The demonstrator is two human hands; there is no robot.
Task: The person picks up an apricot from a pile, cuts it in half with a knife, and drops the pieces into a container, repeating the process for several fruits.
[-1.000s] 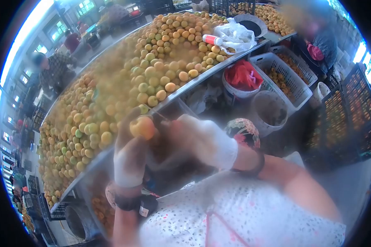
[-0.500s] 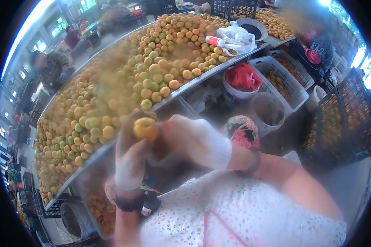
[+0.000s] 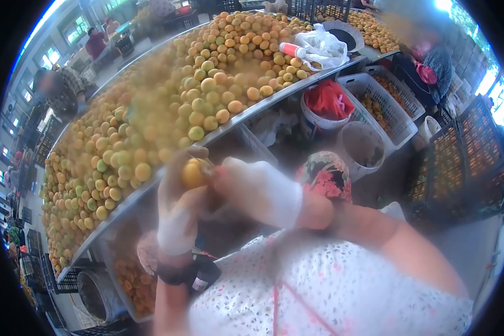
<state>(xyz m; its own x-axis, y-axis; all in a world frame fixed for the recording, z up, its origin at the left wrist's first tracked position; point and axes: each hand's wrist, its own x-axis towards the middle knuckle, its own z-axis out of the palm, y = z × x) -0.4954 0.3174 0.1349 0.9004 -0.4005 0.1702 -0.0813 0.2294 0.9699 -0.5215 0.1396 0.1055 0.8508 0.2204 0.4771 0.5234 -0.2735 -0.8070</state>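
Observation:
A yellow-orange apricot point(image 3: 193, 173) sits in my gloved left hand point(image 3: 177, 215), whose fingers wrap around it near the table's front edge. My right hand point(image 3: 255, 182), in a white glove, is closed with its fingertips right against the fruit. Something small and reddish shows at those fingertips, too blurred to name. Beyond both hands, a large heap of apricots point(image 3: 208, 85) in yellow, orange and green covers the metal-edged table point(image 3: 229, 124). Beneath my left hand, a bin point(image 3: 113, 269) contains orange fruit pieces point(image 3: 137, 288).
Under the table's right side stand a white bucket with a red bag point(image 3: 327, 102), a grey bucket point(image 3: 364, 147) and white crates point(image 3: 399, 134). Stacked black crates point(image 3: 459, 159) of fruit are at right. A plastic bag point(image 3: 322, 47) lies on the heap. Other people work around.
The right hand has tipped over the apricot, and the fruit now shows a darker, turned side. The view has shifted slightly. A person across the table has moved closer to the heap.

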